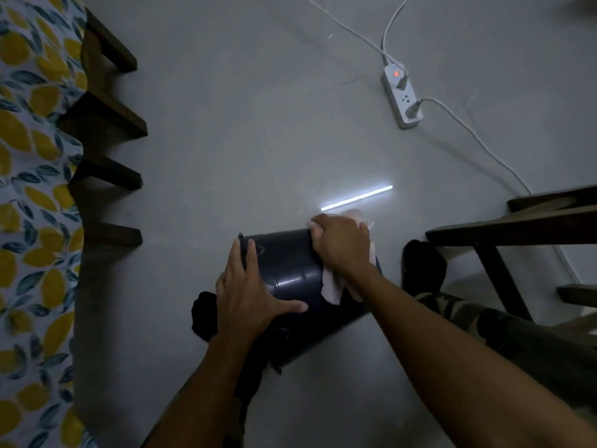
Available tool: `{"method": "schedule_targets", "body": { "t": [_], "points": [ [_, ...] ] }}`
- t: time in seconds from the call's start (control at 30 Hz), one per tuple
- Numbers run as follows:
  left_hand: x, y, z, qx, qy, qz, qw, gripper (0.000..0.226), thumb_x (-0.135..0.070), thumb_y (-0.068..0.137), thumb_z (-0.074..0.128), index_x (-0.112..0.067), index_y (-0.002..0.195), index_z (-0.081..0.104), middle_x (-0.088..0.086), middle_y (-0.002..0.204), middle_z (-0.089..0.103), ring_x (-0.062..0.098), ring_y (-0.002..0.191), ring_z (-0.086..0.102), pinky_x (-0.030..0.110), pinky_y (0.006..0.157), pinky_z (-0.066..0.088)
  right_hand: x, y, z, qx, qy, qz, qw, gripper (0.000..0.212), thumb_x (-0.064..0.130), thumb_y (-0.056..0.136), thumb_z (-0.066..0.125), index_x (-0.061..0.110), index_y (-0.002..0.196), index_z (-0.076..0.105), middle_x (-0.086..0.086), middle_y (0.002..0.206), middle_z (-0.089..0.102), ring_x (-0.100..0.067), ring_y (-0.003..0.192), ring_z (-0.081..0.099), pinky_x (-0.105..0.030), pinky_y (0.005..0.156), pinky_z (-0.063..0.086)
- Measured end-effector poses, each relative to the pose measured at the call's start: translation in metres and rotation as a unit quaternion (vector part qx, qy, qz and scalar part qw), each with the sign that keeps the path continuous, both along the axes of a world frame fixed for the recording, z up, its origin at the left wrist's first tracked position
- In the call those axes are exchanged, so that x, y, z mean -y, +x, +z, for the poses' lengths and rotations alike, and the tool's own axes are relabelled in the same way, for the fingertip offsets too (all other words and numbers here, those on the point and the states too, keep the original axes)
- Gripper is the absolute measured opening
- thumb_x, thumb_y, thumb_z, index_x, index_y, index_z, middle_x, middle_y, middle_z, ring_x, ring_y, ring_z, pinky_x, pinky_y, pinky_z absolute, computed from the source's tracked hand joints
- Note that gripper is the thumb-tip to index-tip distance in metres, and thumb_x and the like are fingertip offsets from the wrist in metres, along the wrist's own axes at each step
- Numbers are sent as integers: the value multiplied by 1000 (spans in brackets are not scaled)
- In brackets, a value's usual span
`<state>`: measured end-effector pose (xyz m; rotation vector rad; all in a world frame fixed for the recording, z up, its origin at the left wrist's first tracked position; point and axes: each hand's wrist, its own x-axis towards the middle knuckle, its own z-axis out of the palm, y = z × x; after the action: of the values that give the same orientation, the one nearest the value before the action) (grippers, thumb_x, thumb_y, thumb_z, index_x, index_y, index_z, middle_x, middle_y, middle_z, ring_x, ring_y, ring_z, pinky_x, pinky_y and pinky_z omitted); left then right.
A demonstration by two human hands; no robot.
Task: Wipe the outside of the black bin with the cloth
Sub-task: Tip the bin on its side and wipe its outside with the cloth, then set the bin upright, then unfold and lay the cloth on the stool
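On the glossy grey tiled floor [226, 156] the black bin [290, 270] lies tipped, left hand [252, 286] spread flat steadying it, right hand [342, 244] pressing the white cloth [331, 286] against its wall; hard strokes could roll or skid it.
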<state>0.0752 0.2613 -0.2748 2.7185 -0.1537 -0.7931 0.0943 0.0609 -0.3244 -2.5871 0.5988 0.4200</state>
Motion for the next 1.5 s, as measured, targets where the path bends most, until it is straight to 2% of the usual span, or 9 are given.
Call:
{"method": "schedule_targets", "body": {
  "t": [0.13, 0.27, 0.37, 0.47, 0.73, 0.9, 1.07, 1.3, 1.5],
  "points": [
    [3, 7, 2, -25, -18, 24, 999, 162, -88, 32, 77, -34, 157, -11, -6, 167, -13, 31, 151, 16, 56, 118, 19, 21, 19, 2, -50, 58, -57, 995, 39, 44, 108, 37, 27, 125, 67, -8, 120, 74, -34, 112, 66, -44, 94, 45],
    [11, 1, 10, -40, -111, 92, 989, 161, -58, 38, 97, -38, 157, -9, -5, 167, -7, 28, 151, 14, 51, 118, 25, 45, 6, 20, 4, 178, -246, 953, 38, 42, 109, 36, 28, 131, 65, -6, 129, 70, -30, 114, 63, -32, 85, 37],
    [24, -8, 24, -68, -228, 224, 945, 158, -18, 47, 102, -39, 157, -9, 5, 163, 21, 26, 144, 32, 37, 110, 35, 64, -28, 43, 29, 214, -357, 909, 40, 31, 113, 34, 12, 133, 62, -13, 130, 66, -21, 98, 51, -26, 85, 32],
    [39, -13, 37, -66, -253, 264, 928, 147, -11, 60, 97, -41, 156, -11, 6, 153, 43, 25, 134, 48, 30, 98, 44, 79, -64, 59, 45, 220, -389, 893, 39, 27, 113, 36, 7, 135, 61, -14, 128, 64, -19, 100, 49, -21, 82, 30],
    [89, -34, 79, 66, -153, 76, 983, 94, -6, 95, 62, -42, 158, 3, 7, 152, 47, 28, 130, 54, 41, 101, 47, 95, -95, 96, 83, 258, -397, 877, 37, 23, 112, 40, 5, 134, 63, -7, 112, 59, -14, 100, 50, -15, 70, 32],
    [94, -50, 70, 28, -59, -41, 997, 90, 7, 92, 46, -37, 160, 7, 8, 149, 50, 30, 128, 53, 39, 101, 41, 100, -93, 105, 91, 276, -368, 883, 32, 25, 110, 43, 13, 127, 67, -9, 118, 67, -23, 108, 61, -25, 85, 38],
    [98, -71, 54, 5, -33, -69, 997, 79, 8, 94, 42, -30, 160, 20, 10, 143, 56, 33, 117, 60, 42, 91, 46, 94, -95, 113, 76, 303, -363, 878, 34, 28, 111, 41, 17, 132, 66, -2, 113, 64, -17, 96, 58, -15, 65, 39],
    [93, -84, 52, -36, -63, -112, 991, 75, 7, 88, 46, -32, 150, 33, 5, 142, 55, 31, 123, 58, 43, 93, 51, 73, -105, 130, 83, 329, -354, 871, 33, 29, 110, 43, 16, 127, 68, -3, 112, 69, -13, 93, 63, -21, 72, 46],
    [105, -81, 110, -68, -165, -109, 978, 53, -48, 86, 63, -41, 132, 38, -4, 128, 58, 24, 115, 61, 43, 91, 52, 56, -118, 170, 90, 363, -345, 861, 31, 37, 106, 47, 26, 122, 72, 0, 116, 74, -19, 105, 69, -41, 100, 56]
  ]
}}
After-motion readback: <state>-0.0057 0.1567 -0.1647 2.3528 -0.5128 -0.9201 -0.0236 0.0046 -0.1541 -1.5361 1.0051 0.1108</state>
